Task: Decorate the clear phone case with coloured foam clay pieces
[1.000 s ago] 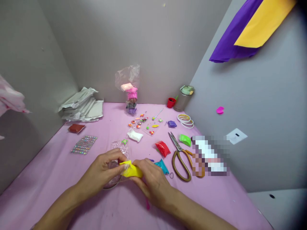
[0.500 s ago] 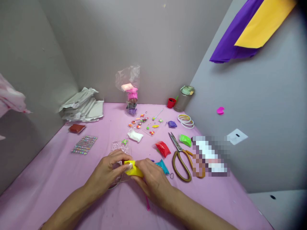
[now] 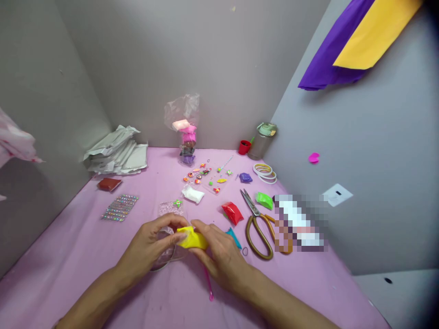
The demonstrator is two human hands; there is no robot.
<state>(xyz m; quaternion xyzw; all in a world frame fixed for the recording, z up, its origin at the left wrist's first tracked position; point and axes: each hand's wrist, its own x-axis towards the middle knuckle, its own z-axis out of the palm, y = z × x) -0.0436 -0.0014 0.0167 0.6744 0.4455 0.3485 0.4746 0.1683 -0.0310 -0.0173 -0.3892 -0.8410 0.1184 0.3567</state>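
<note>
Grip check, left first: left hand (image 3: 151, 249) has thumb and fingertips pinched narrow on the 9 o'clock end of the yellow packet (image 3: 194, 239). That hand lies over a crumpled clear bag (image 3: 168, 212) on the counter (image 3: 85, 256).

Packet sits low centre of the view, just above the counter, between both hands. It looks like a small, soft, filled plastic pouch. My read:
- light
- squashy, and dents under the fingers
- film probably slick
- not fragile, but the film could tear if pulled hard

Best hold is likely at the two ends or along the seam, not the fat middle, which would just deform.

Long axis runs roughly 9-to-3, with the right end dipped toward 4. The left end is the pinched, narrower one. I can't tell which end has the opening.

Right hand (image 3: 222, 258) cups the 3 o'clock end, fingers wrapped from below and thumb on top, closed on the packet.

Surroundings, left to right from the packet:
- gem sticker sheet (image 3: 120, 207) at 10 o'clock, well apart
- white packet (image 3: 193, 194) at 12
- thin pink stick (image 3: 208, 285) at 5, lying on the counter by the right wrist
- teal packet (image 3: 233, 236) at 3, half hidden behind the right fingers
- red packet (image 3: 232, 213) at 2
- scissors (image 3: 259, 226) further out at 3, blades pointing to 11
</note>
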